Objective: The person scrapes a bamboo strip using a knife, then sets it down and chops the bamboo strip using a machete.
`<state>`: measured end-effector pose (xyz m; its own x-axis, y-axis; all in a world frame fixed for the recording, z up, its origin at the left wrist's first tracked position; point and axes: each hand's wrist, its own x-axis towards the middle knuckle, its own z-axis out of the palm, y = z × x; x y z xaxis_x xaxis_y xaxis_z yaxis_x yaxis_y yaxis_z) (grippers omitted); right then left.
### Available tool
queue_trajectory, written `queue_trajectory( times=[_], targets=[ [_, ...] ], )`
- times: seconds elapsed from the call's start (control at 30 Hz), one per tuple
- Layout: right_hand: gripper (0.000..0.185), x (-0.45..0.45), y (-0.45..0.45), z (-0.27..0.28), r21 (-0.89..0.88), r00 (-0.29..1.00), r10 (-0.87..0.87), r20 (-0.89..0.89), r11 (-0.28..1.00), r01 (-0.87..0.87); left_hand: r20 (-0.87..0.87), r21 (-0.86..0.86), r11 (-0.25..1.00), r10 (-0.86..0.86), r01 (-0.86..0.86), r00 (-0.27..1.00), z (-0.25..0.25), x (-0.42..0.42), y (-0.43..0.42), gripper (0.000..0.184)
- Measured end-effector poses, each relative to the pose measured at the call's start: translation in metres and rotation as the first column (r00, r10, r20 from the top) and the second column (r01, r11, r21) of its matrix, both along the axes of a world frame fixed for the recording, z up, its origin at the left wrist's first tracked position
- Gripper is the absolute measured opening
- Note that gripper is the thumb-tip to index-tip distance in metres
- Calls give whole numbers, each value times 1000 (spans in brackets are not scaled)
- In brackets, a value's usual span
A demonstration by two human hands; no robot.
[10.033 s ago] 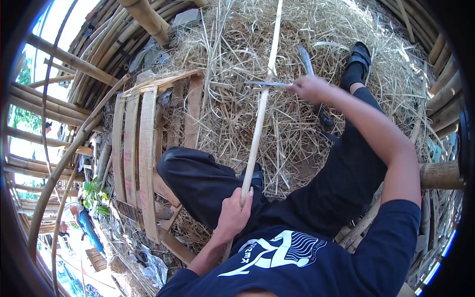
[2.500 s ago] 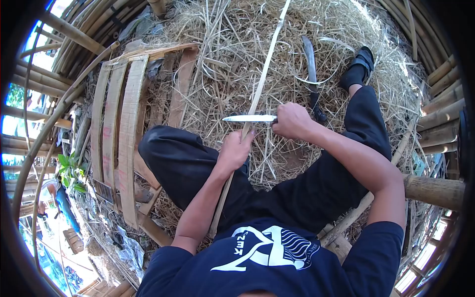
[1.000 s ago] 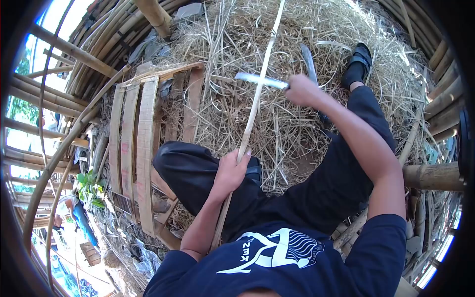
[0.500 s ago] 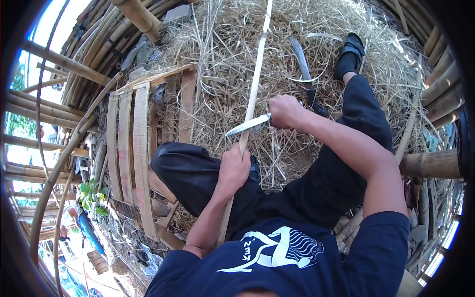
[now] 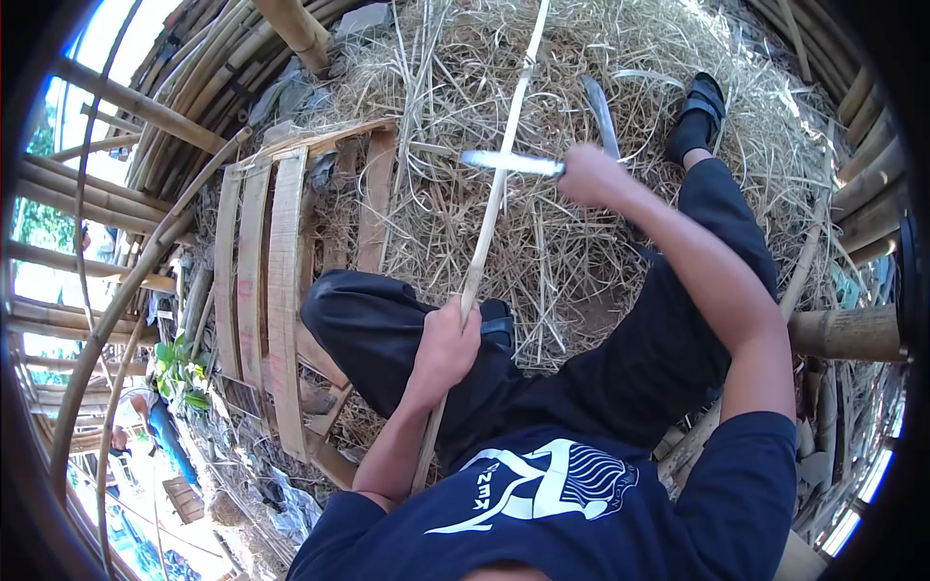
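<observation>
A long pale bamboo strip (image 5: pixel 490 215) runs from beside my body up past the top of the view. My left hand (image 5: pixel 448 347) is closed around its lower part, near my bent knee. My right hand (image 5: pixel 593 177) grips the handle of a knife (image 5: pixel 511 163), whose blade lies across the strip well above my left hand. Motion blurs the blade a little. Beyond my right hand, a second, curved blade (image 5: pixel 602 118) rests on the straw; its handle is hidden behind my hand and arm.
Dry straw and shavings (image 5: pixel 581 261) cover the ground. A wooden pallet (image 5: pixel 283 281) lies on the left, with bamboo poles (image 5: pixel 145 102) behind it. A thick bamboo pole (image 5: pixel 843 334) juts in at right. Another person (image 5: pixel 160 426) is partly visible outside at lower left.
The knife has moved up along the bamboo strip, away from my left hand, and its blade has turned more level. My left hand keeps its hold. The view has shifted slightly.
</observation>
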<state>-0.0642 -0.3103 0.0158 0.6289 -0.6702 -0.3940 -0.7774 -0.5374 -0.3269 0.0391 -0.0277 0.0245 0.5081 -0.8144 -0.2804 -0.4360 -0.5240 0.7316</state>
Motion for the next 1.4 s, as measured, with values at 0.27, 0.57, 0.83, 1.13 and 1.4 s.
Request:
queue_trajectory(
  times=[0.27, 0.57, 0.83, 1.13, 1.4],
  targets=[
    [23, -1, 71, -18, -26, 920, 387, -54, 921, -389, 112, 15, 999, -53, 51, 992, -19, -5, -17, 25],
    [29, -14, -49, -45, -241, 983, -185, 6, 954, 180, 8, 68, 997, -30, 29, 1000, -2, -35, 16, 22],
    [28, -3, -11, -19, -105, 996, 65, -66, 992, -71, 42, 18, 1000, -18, 18, 999, -2, -20, 20, 23],
    [19, 13, 46, -12, -49, 936, 348, -43, 935, -350, 88, 9, 999, -53, 52, 995, -3, -8, 19, 20],
    [28, -25, -102, -28, -208, 979, -203, 1, 958, 199, -15, 49, 999, -12, 13, 1000, 7, -31, 57, 19]
  ],
)
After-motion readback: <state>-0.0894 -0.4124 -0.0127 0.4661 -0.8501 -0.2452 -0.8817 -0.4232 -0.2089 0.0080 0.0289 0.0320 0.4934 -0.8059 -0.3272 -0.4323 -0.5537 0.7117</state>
